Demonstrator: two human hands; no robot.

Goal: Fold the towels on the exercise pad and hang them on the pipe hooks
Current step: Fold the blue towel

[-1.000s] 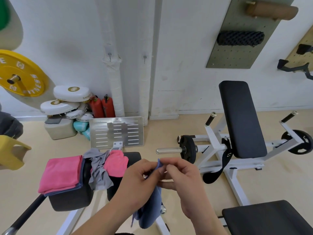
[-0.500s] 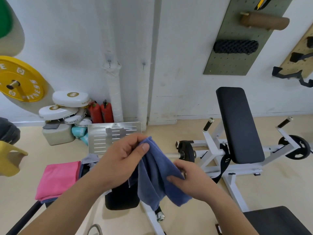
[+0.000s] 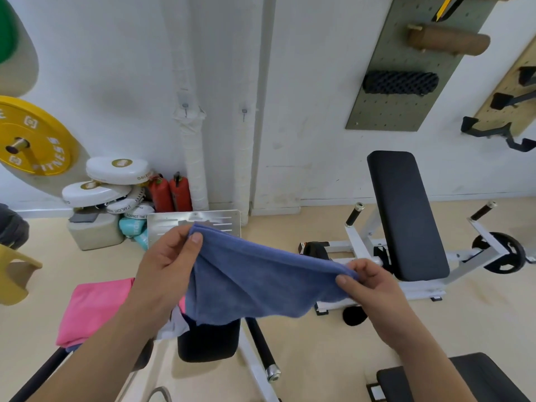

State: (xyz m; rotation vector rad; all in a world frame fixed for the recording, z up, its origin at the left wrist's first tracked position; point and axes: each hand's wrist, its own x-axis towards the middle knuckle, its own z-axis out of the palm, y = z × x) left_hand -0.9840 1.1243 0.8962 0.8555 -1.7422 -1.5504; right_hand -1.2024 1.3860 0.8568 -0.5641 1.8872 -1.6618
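Blue towel [image 3: 261, 282] spread in the air between left hand [image 3: 165, 265] and right hand [image 3: 371, 288], hands apart, each pinching an upper corner; long axis runs left to right. Pipe hooks [image 3: 185, 106] lie ahead and above; the left hand is judged nearer.

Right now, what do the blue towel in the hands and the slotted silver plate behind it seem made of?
The blue towel looks like microfibre or terry cloth: matte, fuzzy nap, sagging limply between the left hand and right hand pinching it. The slotted plate looks like bare metal, perhaps aluminium or steel: pale brushed sheen, crisp cut slots.
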